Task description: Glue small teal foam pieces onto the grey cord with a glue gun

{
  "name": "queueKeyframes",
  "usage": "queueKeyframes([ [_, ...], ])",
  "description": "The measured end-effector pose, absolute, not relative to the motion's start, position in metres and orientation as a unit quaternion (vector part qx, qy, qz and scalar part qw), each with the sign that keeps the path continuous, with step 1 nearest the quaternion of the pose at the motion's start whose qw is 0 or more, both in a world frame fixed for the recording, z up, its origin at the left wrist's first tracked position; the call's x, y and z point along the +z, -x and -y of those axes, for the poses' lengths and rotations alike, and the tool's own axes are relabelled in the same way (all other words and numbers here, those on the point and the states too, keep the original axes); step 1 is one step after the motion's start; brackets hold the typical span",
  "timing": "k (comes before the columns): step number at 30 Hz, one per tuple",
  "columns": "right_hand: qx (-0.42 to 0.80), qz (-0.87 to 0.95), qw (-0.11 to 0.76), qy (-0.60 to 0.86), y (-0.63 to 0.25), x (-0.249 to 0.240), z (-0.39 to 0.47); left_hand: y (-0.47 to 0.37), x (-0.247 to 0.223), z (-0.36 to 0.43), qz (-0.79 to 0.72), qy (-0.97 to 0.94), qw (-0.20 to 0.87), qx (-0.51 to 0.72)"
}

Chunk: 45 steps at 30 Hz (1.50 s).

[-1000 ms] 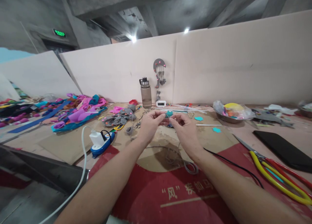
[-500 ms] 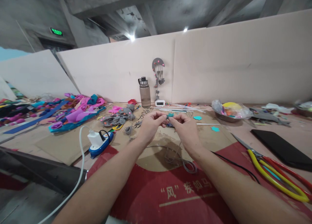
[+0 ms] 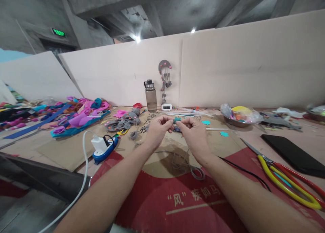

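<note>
Between my two hands is a small teal felt cutout (image 3: pixel 177 119), held above the cardboard sheet (image 3: pixel 154 165). My left hand (image 3: pixel 158 130) pinches its left side between thumb and forefinger. From the other side, the fingertips of my right hand (image 3: pixel 193 133) are closed on it too. Its full outline is partly covered by my fingers. Two flat turquoise felt cutouts, a nearer one (image 3: pixel 223 134) and a farther one (image 3: pixel 205 122), lie to the right of my hands. Loose grey cord (image 3: pixel 196 172) is coiled on the cardboard beneath my wrists.
Scissors (image 3: pixel 269 160) and a black phone (image 3: pixel 294 154) lie at the right. A metal bowl (image 3: pixel 238 122) holds bagged pieces. Behind stand a bottle (image 3: pixel 151 97) and a small white clock (image 3: pixel 166 107). Leftward are a blue power strip (image 3: pixel 103 155), grey felt pieces (image 3: pixel 122 123) and colourful cloth (image 3: pixel 83 116).
Both hands stay in nearly the same place. My right hand has shifted very slightly to the right, and a little more of the teal cutout shows between the fingertips.
</note>
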State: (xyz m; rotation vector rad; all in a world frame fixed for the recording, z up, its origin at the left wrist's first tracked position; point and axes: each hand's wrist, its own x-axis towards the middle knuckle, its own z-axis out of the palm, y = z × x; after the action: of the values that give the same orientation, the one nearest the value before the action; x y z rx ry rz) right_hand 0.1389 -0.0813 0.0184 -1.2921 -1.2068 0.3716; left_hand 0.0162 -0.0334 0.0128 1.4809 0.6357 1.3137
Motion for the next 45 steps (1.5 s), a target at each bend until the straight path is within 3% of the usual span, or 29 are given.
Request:
queueKeyframes([
  [12,0.119,0.553,0.613,0.551,-0.1422,0.0151,0.0807,-0.0167,0.0135,0.0335,-0.264,-0.623,0.497,0.543],
  [19,0.109,0.552,0.606,0.562,-0.1421,0.0149,0.0808,-0.0172,0.0144,0.0368,-0.261,-0.607,0.543,0.518],
  [45,0.139,0.549,0.616,0.547,-0.145,0.0126,0.0796,-0.0173,0.0134,0.035,-0.209,-0.617,0.556,0.517],
])
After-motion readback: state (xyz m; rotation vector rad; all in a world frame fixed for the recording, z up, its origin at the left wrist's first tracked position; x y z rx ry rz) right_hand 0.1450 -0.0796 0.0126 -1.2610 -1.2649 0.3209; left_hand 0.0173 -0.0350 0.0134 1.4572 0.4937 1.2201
